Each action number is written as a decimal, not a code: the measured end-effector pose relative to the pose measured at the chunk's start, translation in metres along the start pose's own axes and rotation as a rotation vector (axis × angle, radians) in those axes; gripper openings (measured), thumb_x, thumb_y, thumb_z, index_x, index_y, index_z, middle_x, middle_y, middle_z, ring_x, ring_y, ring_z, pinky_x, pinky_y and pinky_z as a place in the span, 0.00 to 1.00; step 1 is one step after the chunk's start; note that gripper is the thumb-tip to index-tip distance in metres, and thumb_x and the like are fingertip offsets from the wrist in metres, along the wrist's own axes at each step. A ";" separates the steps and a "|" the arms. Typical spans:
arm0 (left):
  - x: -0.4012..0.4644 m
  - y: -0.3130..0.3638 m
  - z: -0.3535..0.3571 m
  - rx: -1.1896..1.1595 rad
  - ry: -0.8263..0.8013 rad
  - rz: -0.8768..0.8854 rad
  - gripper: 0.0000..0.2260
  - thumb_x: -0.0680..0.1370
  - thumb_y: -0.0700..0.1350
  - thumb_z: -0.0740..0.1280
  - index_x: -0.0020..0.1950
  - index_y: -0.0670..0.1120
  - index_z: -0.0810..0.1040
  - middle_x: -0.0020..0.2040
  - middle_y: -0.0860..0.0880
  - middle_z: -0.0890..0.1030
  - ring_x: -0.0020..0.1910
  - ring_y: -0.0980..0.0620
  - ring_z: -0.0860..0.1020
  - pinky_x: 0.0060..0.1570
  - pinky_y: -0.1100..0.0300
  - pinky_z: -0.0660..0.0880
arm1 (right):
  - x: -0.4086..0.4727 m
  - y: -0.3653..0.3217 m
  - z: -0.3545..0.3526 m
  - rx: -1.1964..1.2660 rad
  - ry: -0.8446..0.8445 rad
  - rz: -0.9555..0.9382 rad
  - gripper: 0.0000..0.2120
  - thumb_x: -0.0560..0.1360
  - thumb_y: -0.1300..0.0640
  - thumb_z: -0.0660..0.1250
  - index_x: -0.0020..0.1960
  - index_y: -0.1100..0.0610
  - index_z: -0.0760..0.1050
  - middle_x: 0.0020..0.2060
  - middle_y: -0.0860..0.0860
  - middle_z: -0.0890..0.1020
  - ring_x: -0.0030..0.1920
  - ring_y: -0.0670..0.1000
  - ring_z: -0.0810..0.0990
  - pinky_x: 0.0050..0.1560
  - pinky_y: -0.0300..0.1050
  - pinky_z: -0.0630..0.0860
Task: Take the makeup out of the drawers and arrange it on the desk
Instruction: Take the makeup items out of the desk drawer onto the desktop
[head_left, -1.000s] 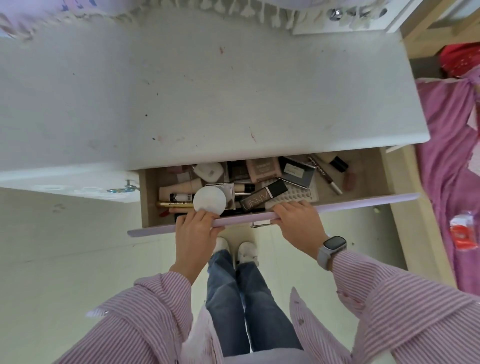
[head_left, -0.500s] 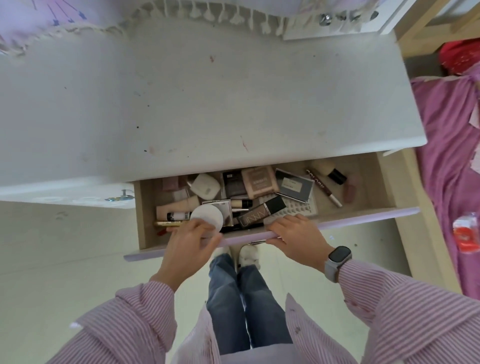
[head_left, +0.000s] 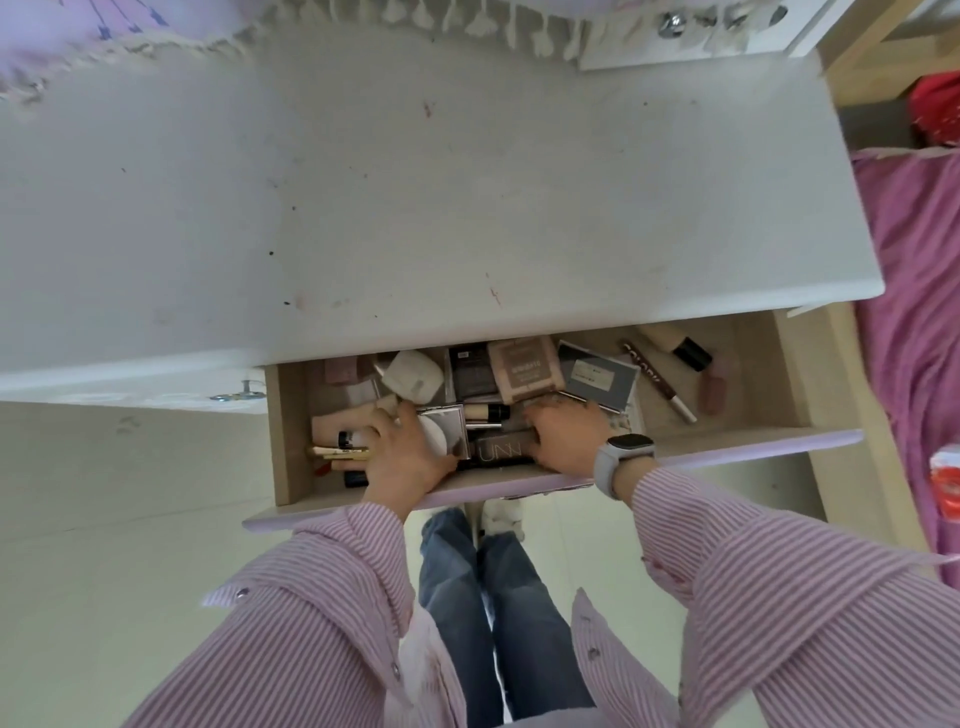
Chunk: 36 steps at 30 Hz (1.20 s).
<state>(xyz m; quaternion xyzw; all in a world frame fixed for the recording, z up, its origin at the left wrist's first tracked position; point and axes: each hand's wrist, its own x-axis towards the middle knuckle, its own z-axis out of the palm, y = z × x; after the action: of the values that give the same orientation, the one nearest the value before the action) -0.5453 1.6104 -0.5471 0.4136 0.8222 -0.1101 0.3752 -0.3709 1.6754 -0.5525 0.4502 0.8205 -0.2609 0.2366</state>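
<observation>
White desk top, scuffed w/ small marks. Below its front edge, open drawer holds the makeup: round compact under left hand, dark tube under right hand, pink palette just beyond right hand, brown pencil further right.

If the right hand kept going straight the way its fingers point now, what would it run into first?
The right hand points toward the drawer's back. First in line is probably the beige compact, with the grey palette close beside it. Depth is hard to judge, and its fingertips may already touch one of them.
</observation>
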 end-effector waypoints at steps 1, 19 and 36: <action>0.002 -0.002 0.001 -0.024 -0.005 -0.002 0.40 0.68 0.56 0.72 0.69 0.42 0.55 0.67 0.37 0.57 0.67 0.34 0.57 0.65 0.45 0.60 | 0.002 -0.001 0.001 -0.020 -0.032 0.002 0.18 0.74 0.48 0.61 0.63 0.52 0.69 0.62 0.54 0.74 0.64 0.56 0.69 0.59 0.53 0.67; -0.029 -0.078 -0.060 -1.533 -0.299 -0.146 0.19 0.70 0.50 0.63 0.56 0.41 0.76 0.54 0.36 0.77 0.49 0.40 0.78 0.38 0.50 0.80 | 0.018 -0.017 -0.009 0.173 -0.346 -0.055 0.18 0.74 0.47 0.64 0.58 0.58 0.73 0.53 0.55 0.79 0.50 0.54 0.77 0.52 0.47 0.74; 0.046 -0.108 -0.199 -1.423 0.326 0.006 0.13 0.76 0.49 0.66 0.57 0.44 0.73 0.54 0.43 0.77 0.52 0.46 0.76 0.46 0.54 0.75 | 0.063 -0.132 -0.182 0.881 -0.049 -0.081 0.11 0.79 0.53 0.58 0.56 0.59 0.70 0.44 0.52 0.75 0.40 0.48 0.73 0.38 0.38 0.69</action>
<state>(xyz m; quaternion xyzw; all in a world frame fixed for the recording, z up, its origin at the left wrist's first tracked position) -0.7492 1.6675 -0.4552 0.0829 0.7392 0.5149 0.4262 -0.5433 1.7703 -0.4260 0.4691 0.6423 -0.6053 0.0312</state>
